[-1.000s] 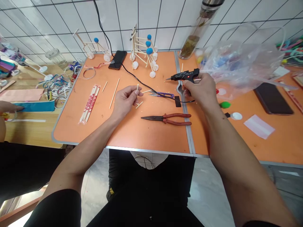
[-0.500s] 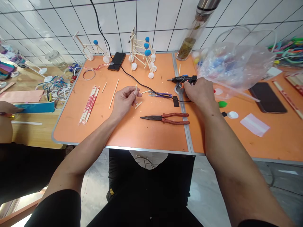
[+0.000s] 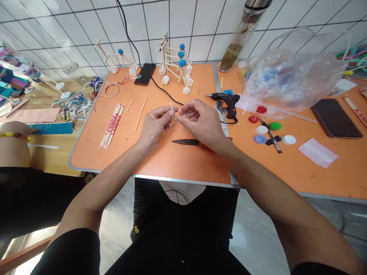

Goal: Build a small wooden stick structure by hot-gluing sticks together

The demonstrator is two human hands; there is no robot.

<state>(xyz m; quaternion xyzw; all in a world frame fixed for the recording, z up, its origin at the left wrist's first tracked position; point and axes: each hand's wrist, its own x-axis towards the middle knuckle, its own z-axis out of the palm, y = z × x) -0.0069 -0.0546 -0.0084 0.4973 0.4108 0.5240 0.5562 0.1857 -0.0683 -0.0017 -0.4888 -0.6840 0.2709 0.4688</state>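
My left hand [image 3: 158,124] is closed in a pinch on a short wooden stick [image 3: 171,105], whose pale end sticks up above the fingertips. Close against it, my right hand [image 3: 200,121] has its thumb and fingers bent around a small pale stick piece [image 3: 179,111]; the fingers hide most of this piece. A black glue gun [image 3: 229,102] lies on the table to the right of my right hand, its cord trailing. Below that hand is a pair of pliers [image 3: 186,142], jaws pointing left and handles mostly covered.
Stick structures with blue balls [image 3: 182,63] and white caps stand by the tiled wall. Wrapped chopsticks [image 3: 112,126] and loose sticks lie left. Bottle caps [image 3: 275,126], a craft knife [image 3: 271,135], a phone [image 3: 334,118] and a plastic bag [image 3: 295,80] are right. Another person's arm [image 3: 13,143] rests far left.
My right hand has let go of the glue gun, now lying on the table, and moved left to meet my left hand at the short sticks. The view has shifted slightly.
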